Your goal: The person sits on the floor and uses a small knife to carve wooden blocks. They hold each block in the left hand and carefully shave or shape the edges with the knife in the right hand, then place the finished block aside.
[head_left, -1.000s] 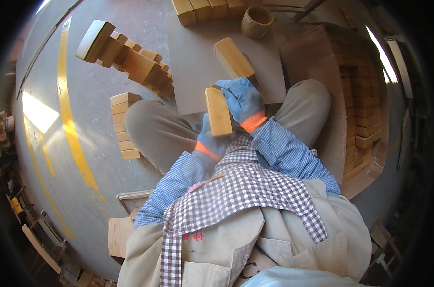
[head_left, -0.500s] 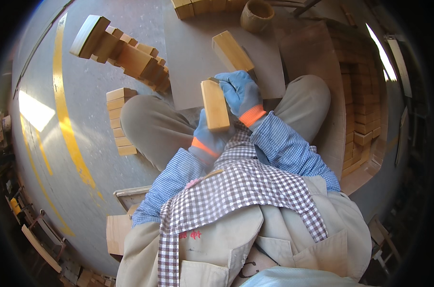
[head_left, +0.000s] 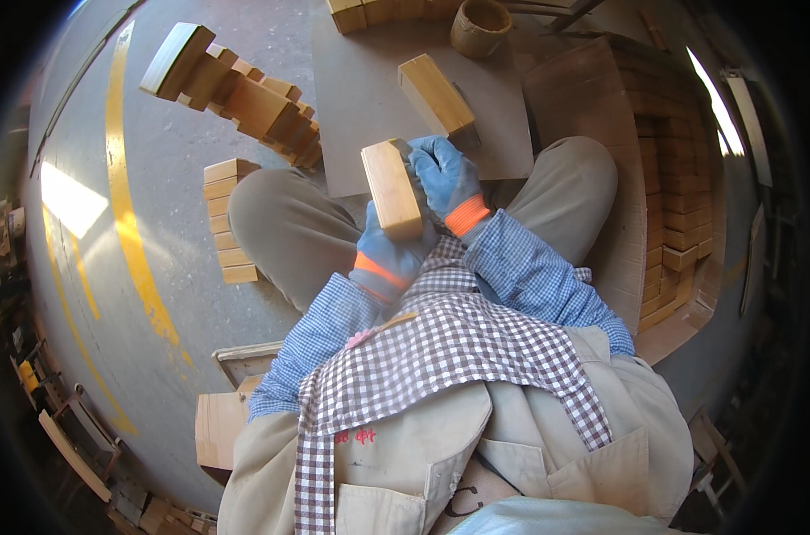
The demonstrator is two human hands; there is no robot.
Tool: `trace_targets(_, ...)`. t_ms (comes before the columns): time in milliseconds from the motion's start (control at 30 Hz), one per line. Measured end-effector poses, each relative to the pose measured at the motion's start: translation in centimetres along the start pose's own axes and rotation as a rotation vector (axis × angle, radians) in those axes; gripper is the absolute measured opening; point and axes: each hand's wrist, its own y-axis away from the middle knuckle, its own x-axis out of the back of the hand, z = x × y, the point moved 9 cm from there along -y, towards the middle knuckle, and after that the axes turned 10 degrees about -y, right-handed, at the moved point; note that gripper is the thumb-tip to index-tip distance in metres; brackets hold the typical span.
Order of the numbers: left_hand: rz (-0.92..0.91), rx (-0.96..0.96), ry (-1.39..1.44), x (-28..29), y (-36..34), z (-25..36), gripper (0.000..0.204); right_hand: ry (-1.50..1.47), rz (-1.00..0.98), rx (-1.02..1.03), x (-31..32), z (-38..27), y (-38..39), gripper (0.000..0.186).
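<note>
A pale wooden block (head_left: 391, 189) stands tilted in front of my lap. My left hand (head_left: 389, 247), in a blue-grey glove with an orange cuff, grips its lower end from beneath. Close by the block's upper right side is my right hand (head_left: 443, 174), gloved alike, with its fingers curled in. A small dark edge shows between those fingers and the block, too little to name. Beyond my hands another wooden block (head_left: 437, 94) lies on a flat brown board (head_left: 360, 116).
A round tub (head_left: 481, 28) stands at the board's far edge, beside more blocks (head_left: 396, 11). Stacked blocks fill a cardboard box (head_left: 601, 178) on my right. To my left are a long stepped stack (head_left: 253, 105) and a short pile (head_left: 231, 223) by my knee.
The held block has shifted slightly left and tilts more, with my left hand still around it. My right hand has moved a little left too, its fingers still curled.
</note>
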Motion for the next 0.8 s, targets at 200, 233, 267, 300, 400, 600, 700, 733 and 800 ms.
trace_targets(200, 0.036, 0.000, 0.020, 0.0, 0.2, -0.2, 0.040, 0.009, 0.001, 0.014, 0.0, -0.4, 0.1, 0.017)
trace_targets(233, 0.037, -0.004, 0.014, 0.1, 0.1, -0.1, 0.040, 0.023, -0.004, 0.033, -0.1, -0.6, 0.1, 0.015)
trace_targets(267, 0.038, 0.006, 0.010, 0.4, 0.0, -0.1, 0.040, 0.040, -0.009, 0.045, -0.1, -0.8, 0.0, 0.014)
trace_targets(300, 0.043, 0.010, 0.004, 0.6, -0.1, -0.1, 0.039, 0.056, -0.019, 0.072, -0.1, -1.0, 0.0, 0.014)
trace_targets(400, 0.013, 0.042, 0.020, 0.9, -0.5, 0.1, 0.042, 0.078, -0.042, 0.079, -0.1, -1.1, -0.4, 0.014)
trace_targets(600, -0.163, 0.016, -0.210, -0.8, 0.0, 0.1, 0.065, -0.042, -0.007, -0.064, -0.1, -0.1, -0.4, 0.015)
trace_targets(700, -0.305, 0.032, -0.367, -2.4, 0.9, 0.1, 0.070, -0.314, 0.001, -0.207, 0.0, 0.6, 0.4, 0.017)
trace_targets(733, -0.358, 0.047, -0.374, -2.9, 1.2, 0.1, 0.070, -0.439, -0.015, -0.270, 0.2, 0.9, 0.8, 0.017)
trace_targets(800, -0.421, 0.048, -0.336, -3.5, 1.6, 0.4, 0.059, -0.594, -0.036, -0.318, 0.4, 0.8, 1.6, 0.017)
